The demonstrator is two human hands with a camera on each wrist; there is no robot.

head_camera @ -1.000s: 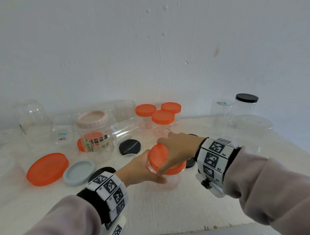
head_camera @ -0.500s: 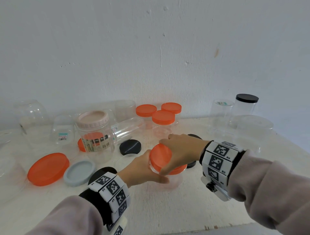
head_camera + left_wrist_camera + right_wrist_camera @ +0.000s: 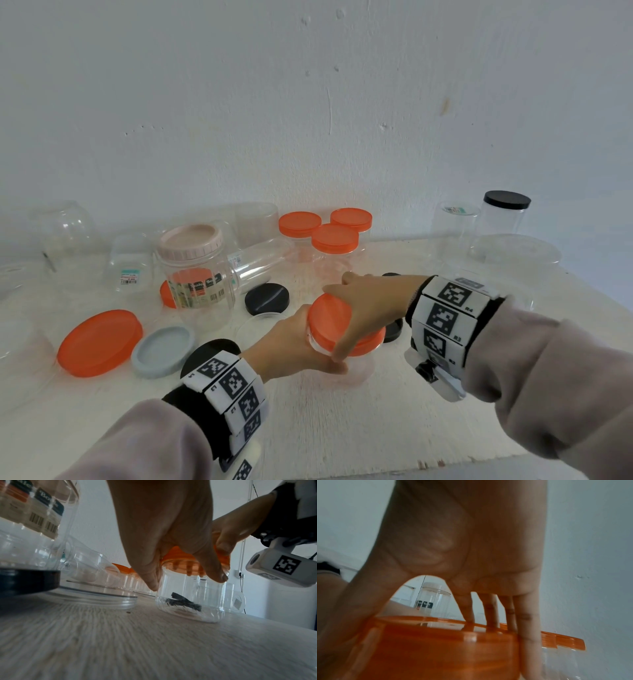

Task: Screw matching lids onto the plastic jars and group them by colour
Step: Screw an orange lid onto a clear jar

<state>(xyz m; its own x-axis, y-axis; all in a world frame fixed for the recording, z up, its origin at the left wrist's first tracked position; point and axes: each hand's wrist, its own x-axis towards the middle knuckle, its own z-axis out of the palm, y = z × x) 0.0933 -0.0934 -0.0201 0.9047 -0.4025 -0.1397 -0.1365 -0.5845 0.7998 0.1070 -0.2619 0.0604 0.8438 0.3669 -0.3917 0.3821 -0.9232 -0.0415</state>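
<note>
A small clear jar [image 3: 358, 370] stands on the white table [image 3: 342, 428] in front of me, tilted slightly toward my left. An orange lid [image 3: 329, 318] sits on its mouth. My right hand [image 3: 373, 301] lies over the lid from the right, thumb and fingers curled round its rim [image 3: 436, 649]. My left hand [image 3: 294, 346] grips the jar's body from the left, thumb at the front. In the left wrist view, the left fingers [image 3: 150, 577] wrap the jar [image 3: 190, 601] below the lid [image 3: 178, 555]. The jar's base touches the table.
Three orange-lidded jars [image 3: 334, 238] stand grouped at the back. A pink-lidded jar [image 3: 193, 270], a large loose orange lid [image 3: 99, 342], a grey lid [image 3: 162, 351] and black lids [image 3: 267, 298] lie to the left. A black-lidded jar [image 3: 503, 212] and clear jars stand at back right.
My right hand has turned a little on the orange lid and its wrist has drifted right. The left hand keeps its hold on the jar in the same spot.
</note>
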